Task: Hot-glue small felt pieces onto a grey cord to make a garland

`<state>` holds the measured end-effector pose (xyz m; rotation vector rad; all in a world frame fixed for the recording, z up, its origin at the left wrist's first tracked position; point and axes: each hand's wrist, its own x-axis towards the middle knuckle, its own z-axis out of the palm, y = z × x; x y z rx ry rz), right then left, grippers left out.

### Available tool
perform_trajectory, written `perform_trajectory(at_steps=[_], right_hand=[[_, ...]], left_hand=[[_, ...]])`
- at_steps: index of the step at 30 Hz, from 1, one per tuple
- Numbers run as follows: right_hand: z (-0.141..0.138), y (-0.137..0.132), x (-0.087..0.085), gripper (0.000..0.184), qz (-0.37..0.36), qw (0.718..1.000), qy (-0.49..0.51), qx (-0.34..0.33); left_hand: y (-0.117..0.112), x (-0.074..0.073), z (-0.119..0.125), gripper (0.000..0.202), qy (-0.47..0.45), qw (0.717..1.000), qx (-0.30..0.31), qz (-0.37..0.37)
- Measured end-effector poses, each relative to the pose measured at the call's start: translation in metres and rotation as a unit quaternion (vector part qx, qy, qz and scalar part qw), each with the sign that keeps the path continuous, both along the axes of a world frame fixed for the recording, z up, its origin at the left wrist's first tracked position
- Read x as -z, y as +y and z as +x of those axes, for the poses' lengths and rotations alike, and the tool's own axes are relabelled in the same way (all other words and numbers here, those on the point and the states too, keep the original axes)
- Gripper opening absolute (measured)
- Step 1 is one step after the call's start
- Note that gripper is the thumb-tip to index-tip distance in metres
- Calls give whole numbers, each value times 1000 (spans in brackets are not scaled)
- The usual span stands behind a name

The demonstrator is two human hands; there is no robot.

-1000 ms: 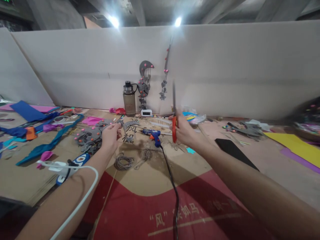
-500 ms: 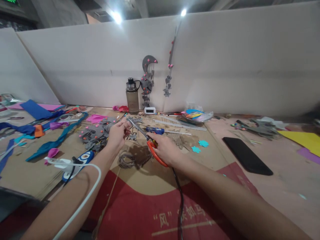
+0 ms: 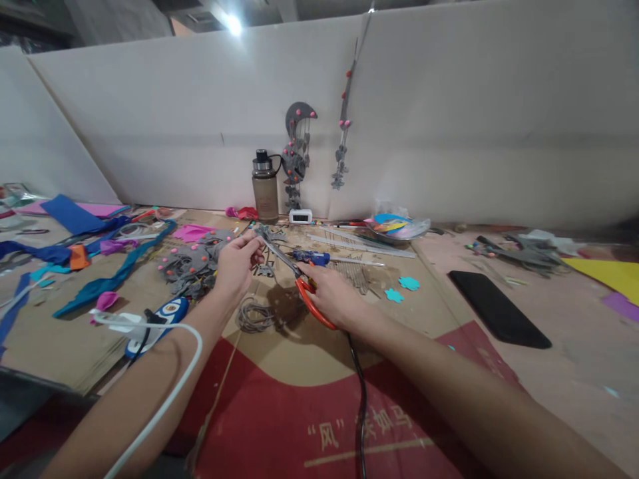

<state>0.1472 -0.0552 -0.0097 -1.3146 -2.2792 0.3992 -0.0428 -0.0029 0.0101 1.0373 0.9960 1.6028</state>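
Observation:
My right hand [image 3: 328, 291] is closed round the orange handles of a pair of scissors [image 3: 281, 255], whose metal blades point forward and left. The blade tips reach the fingers of my left hand [image 3: 238, 261]. That hand is pinched closed; whatever sits between its fingertips is too small to make out. Below the hands, a coil of grey cord [image 3: 255, 315] lies on the cardboard sheet [image 3: 279, 362]. Beyond the blades is a blue glue gun [image 3: 310, 257]. Left of my left hand lies a heap of grey felt pieces [image 3: 192, 266] with pink dots.
A water bottle [image 3: 265, 189] and a small white clock [image 3: 300, 217] stand by the white partition [image 3: 200, 133]. Grey moon-shaped hangings [image 3: 299, 120] hang there. To the right are turquoise flower cutouts [image 3: 409, 284] and a black phone [image 3: 499, 309]. A white cable [image 3: 194, 356] crosses my left forearm.
The view has shifted slightly. My hands and the scissors keep nearly the same pose, with the blade tips still by my left fingertips.

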Motion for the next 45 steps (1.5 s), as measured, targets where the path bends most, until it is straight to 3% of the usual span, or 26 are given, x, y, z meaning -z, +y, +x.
perform_trajectory(at_steps=[14, 22, 45], right_hand=[[-4, -7, -3, 54, 22, 979, -164, 118], [0, -2, 2, 55, 70, 972, -189, 122], [5, 2, 1, 49, 71, 970, -198, 118]], left_hand=[[-7, -5, 5, 13, -19, 1000, -14, -13], [-5, -4, 5, 15, -11, 1000, 2, -20], [-4, -3, 3, 16, 57, 998, 1, -27]])
